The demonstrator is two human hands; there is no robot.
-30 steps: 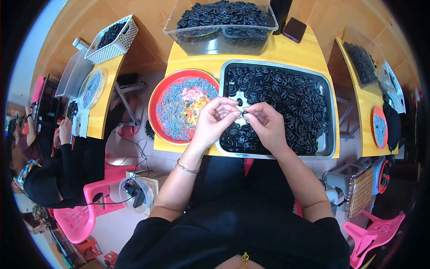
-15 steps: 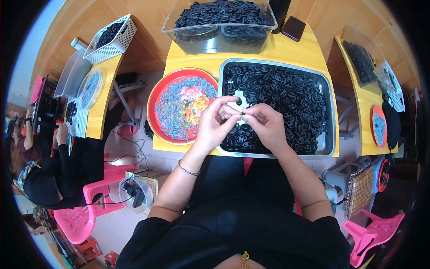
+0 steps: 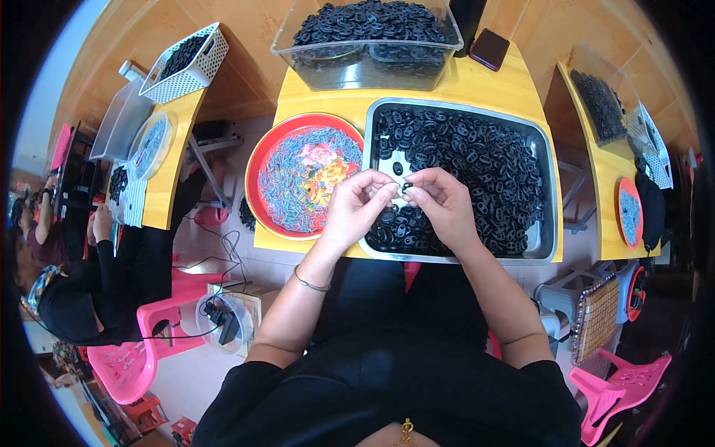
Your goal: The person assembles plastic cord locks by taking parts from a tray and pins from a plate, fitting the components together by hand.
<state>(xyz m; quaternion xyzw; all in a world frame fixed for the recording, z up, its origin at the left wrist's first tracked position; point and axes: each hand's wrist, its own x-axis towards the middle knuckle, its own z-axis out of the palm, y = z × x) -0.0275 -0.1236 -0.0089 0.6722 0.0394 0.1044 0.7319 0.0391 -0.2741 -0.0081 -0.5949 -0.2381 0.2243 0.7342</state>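
Over the left part of a metal tray (image 3: 555, 223), my two hands meet fingertip to fingertip. Between thumb and forefinger, my right hand (image 3: 445, 203) pinches a small black plastic piece (image 3: 405, 188), mostly covered by the fingers. My left hand (image 3: 359, 203) is closed in a pinch right beside it; what its fingertips hold is too small to make out. Many black oval pieces with holes (image 3: 477, 164) fill the tray. One black oval piece (image 3: 398, 168) lies on a bare patch just beyond my fingertips.
Left of the tray, a red round tray (image 3: 257, 153) holds many thin bluish-grey bits. A clear bin (image 3: 365, 74) of black pieces stands behind, with a dark flat case (image 3: 489, 48) to its right. At the left, a person in black (image 3: 82, 305) sits by another yellow table (image 3: 167, 164).
My left forefinger, stretched out before, has curled in to a pinch against the thumb. The black oval piece by its tip now shows on the bare tray patch. My right hand has barely moved.
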